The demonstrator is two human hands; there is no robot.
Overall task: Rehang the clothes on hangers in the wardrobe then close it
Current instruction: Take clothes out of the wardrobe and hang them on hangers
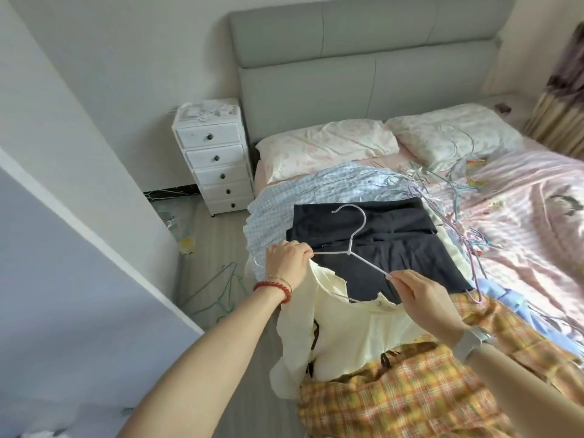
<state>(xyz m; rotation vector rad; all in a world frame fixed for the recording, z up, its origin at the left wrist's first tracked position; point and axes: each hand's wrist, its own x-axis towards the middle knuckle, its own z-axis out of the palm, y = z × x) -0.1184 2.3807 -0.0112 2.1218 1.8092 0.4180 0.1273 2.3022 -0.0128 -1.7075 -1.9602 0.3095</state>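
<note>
Over the bed: both hands hold one hanger above the clothes
Left grip: left hand (286, 259) pinching the hanger's left arm and the collar of the cream top (341, 330)
Right grip: right hand (425, 297) pinching the right arm of the hanger (350, 245)
Cream top: draped over the bed (521, 197) edge
Black garment (379, 245): flat on the bed, under the hanger
Spare hangers (448, 197): piled beside the black garment
Drawers (216, 159): beside the bed's head

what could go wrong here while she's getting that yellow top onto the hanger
1. The white hanger is only partly inside the pale yellow top; the right hand pinches a bare arm still outside the neckline, so the top may slide off when lifted.
2. The left hand holds hanger and collar together; tugging could stretch the neckline.
3. Loose green hangers lie on the floor by the bed, a possible trip or snag.
</note>
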